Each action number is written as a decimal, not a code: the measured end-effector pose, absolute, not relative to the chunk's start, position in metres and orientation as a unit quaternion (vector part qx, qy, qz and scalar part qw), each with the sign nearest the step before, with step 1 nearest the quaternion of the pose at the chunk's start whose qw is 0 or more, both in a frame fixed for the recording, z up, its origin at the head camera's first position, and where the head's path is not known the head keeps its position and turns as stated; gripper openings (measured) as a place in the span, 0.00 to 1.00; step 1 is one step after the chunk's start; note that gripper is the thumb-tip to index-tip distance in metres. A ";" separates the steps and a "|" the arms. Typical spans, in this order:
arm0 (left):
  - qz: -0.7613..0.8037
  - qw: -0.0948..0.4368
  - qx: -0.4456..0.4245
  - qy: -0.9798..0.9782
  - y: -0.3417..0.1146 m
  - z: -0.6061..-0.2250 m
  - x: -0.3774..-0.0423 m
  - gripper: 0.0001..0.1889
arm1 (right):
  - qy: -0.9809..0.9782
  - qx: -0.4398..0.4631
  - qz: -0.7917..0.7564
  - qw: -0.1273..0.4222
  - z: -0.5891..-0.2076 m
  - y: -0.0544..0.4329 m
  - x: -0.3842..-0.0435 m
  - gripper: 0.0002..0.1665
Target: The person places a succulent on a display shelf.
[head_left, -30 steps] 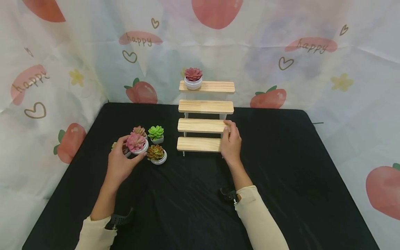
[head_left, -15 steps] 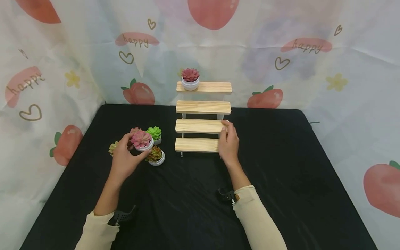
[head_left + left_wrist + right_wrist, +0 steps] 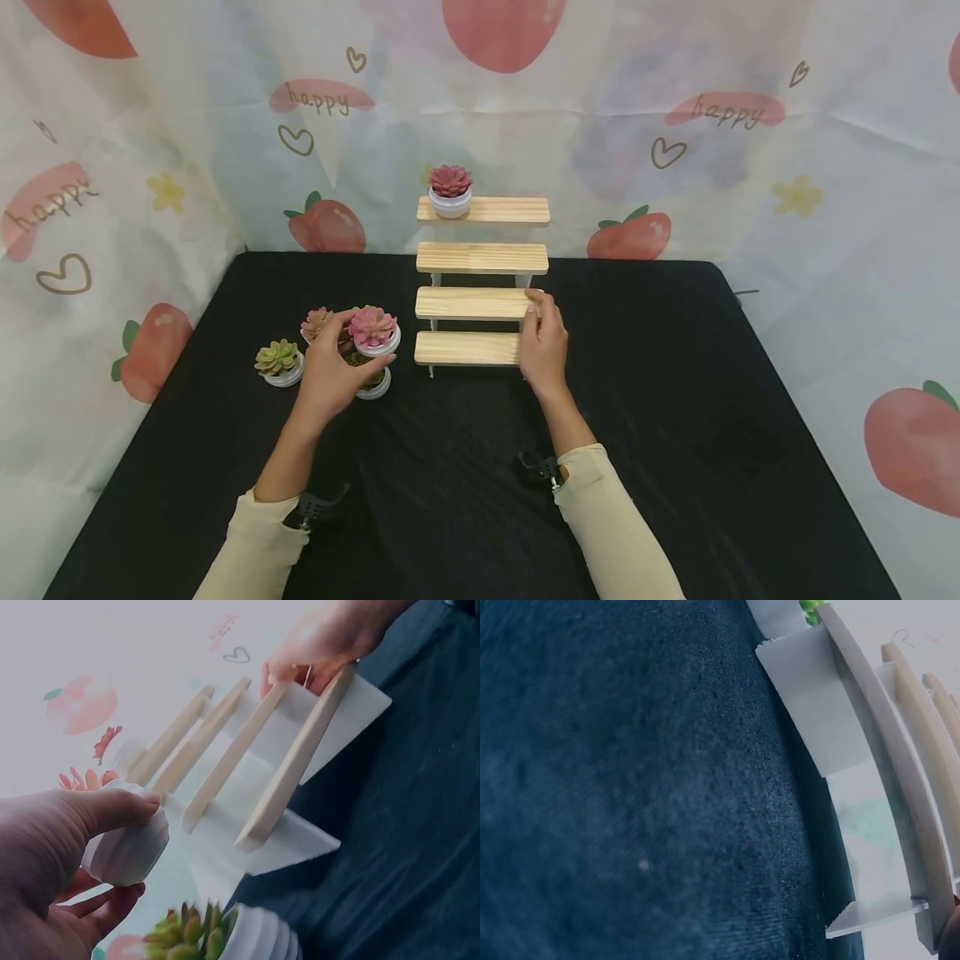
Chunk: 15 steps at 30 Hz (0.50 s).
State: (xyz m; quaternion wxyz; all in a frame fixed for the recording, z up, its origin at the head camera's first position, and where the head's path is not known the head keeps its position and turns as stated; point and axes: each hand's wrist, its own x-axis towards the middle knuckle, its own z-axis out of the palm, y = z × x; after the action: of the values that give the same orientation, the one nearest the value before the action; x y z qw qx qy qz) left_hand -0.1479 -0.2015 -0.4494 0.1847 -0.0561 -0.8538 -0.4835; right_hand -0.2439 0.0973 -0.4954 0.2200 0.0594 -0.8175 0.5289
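My left hand pinches a pink potted succulent by its white pot, thumb on one side and fingers on the other. In the left wrist view the held pot is clear of the table. Just below it stands a brownish-green succulent, partly covered by the hand. My right hand holds the right end of a four-step wooden shelf stand at its lower two boards. A dark pink succulent sits on the left of the top board. In the right wrist view, only a fingertip shows at the edge.
A yellow-green succulent stands at the left on the black-covered table. Near it is a dusty-pink one, partly behind the left hand. A bright green one is nearly hidden behind the held pot. A printed curtain closes off the back.
The left hand has carried the pink succulent rightward, toward the shelf stand, uncovering the yellow-green plant. My right hand stays at the stand. The whole view has shifted slightly.
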 end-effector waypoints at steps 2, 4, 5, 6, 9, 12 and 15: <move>-0.485 0.183 -0.061 -0.853 -0.196 -0.449 -0.150 0.40 | -0.817 0.058 0.530 0.219 -0.497 0.098 -0.244 0.18; -0.482 0.181 -0.063 -0.855 -0.191 -0.450 -0.153 0.40 | -0.816 0.060 0.531 0.220 -0.498 0.098 -0.245 0.19; -0.481 0.180 -0.064 -0.856 -0.189 -0.450 -0.155 0.40 | -0.816 0.060 0.531 0.220 -0.498 0.098 -0.246 0.19; -0.482 0.179 -0.065 -0.855 -0.187 -0.450 -0.156 0.40 | -0.816 0.061 0.531 0.221 -0.498 0.098 -0.246 0.19; -0.491 0.173 -0.067 -0.851 -0.180 -0.448 -0.159 0.40 | -0.816 0.062 0.529 0.226 -0.498 0.097 -0.245 0.18; -0.503 0.168 -0.065 -0.846 -0.171 -0.446 -0.160 0.39 | -0.816 0.061 0.525 0.232 -0.496 0.097 -0.244 0.18; -0.508 0.165 -0.065 -0.843 -0.163 -0.446 -0.162 0.39 | -0.816 0.063 0.524 0.235 -0.494 0.097 -0.242 0.18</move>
State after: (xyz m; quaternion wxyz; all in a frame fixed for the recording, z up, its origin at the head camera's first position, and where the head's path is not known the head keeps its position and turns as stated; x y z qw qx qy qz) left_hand -0.1617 -0.1627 -0.4459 0.1649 -0.0651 -0.8429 -0.5081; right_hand -0.2424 0.0972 -0.4937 0.2353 0.0634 -0.8159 0.5243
